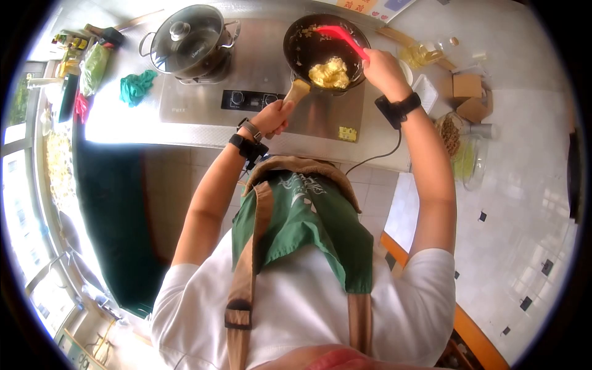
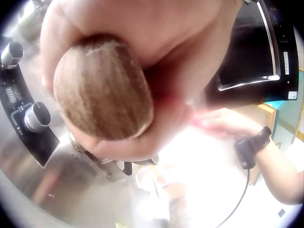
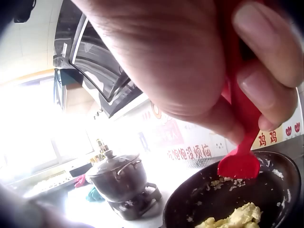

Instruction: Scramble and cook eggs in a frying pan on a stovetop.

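My left hand (image 1: 274,118) grips the wooden handle of a dark frying pan (image 1: 297,44); the handle's rounded end (image 2: 103,89) fills much of the left wrist view. A yellow mass of cooked egg (image 1: 330,73) lies in the pan's near part, with small bits stuck to the dark surface around it. In my right hand (image 1: 386,73) is a red spatula (image 1: 343,34), held by its handle with fingers and thumb curled round it. Its blade (image 3: 239,165) is over the far part of the pan, close to the small bits and apart from the egg.
A lidded pot (image 1: 190,46) stands on the left burner, beside a teal cloth (image 1: 137,87). Stove knobs (image 1: 237,99) sit between the burners. To the right are an oil bottle (image 1: 425,54), a white tray (image 1: 425,92), a cardboard box (image 1: 470,95) and a glass container (image 1: 472,161).
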{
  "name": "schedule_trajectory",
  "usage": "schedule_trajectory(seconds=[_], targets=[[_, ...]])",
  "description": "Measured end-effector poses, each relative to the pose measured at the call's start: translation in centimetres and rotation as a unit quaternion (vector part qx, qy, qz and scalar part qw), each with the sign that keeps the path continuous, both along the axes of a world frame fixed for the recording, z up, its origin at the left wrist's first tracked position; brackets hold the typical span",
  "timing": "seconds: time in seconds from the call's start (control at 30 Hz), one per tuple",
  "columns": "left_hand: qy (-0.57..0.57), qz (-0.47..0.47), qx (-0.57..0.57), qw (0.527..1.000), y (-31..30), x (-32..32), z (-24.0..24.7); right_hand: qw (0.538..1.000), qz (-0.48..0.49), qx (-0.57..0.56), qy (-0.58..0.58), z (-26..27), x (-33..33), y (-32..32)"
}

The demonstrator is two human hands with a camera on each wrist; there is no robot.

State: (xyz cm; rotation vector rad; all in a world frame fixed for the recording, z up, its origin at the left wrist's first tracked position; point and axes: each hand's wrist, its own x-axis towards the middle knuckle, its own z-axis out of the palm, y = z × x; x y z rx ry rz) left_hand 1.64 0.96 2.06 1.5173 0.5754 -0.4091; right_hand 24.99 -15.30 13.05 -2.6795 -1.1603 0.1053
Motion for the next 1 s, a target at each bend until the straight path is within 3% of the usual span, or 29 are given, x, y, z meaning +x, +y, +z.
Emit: schedule_trajectory(seconds=[0.13, 0.23, 0.37, 0.43, 0.63, 0.7, 0.77, 0.87, 0.97, 1.0], targets=[[0.008, 0.000, -0.006, 1.000, 0.1, 0.1, -0.1, 0.998, -0.042, 0.009, -0.034, -3.4, -0.8, 2.6], [0.026, -0.009, -0.006, 1.000, 0.3, 0.1, 0.1, 0.994, 0.087, -0.049, -0.044, -3.4, -3.4, 3.2], [0.030, 0.004, -0.036, 0.999, 0.2, 0.1, 0.4, 0.984, 0.164, -0.067, -0.008, 0.7, -5.1, -1.4], [0.038, 0.017, -0.056, 0.998, 0.1, 0.1, 0.2, 0.983, 0.131, -0.127, 0.007, 4.1, -6.4, -3.2], [0.035, 0.001, 0.016, 0.999, 0.9, -2.8, 1.6, 0.998, -0.003, 0.067, 0.013, 3.9, -5.9, -8.0], [0.013, 0.024, 0.015, 1.000, 1.5, -4.8, 3.3, 0.985, -0.044, 0.164, 0.009, 3.3, -6.8, -9.5], [0.001, 0.021, 0.031, 0.999, 1.3, -2.4, 4.5, 0.968, -0.057, 0.241, 0.039, 2.4, -7.1, -9.9], [0.033, 0.023, 0.010, 0.999, 0.6, 3.4, 6.5, 0.956, -0.084, 0.273, 0.071, 2.5, -7.7, -9.8], [-0.041, 0.012, 0.022, 0.999, 0.7, 0.0, 6.0, 0.961, -0.086, 0.254, 0.071, 3.3, -8.3, -11.2], [-0.018, 0.020, 0.006, 1.000, 1.0, -1.0, 6.5, 0.959, -0.087, 0.261, 0.069, 3.4, -8.1, -11.6]])
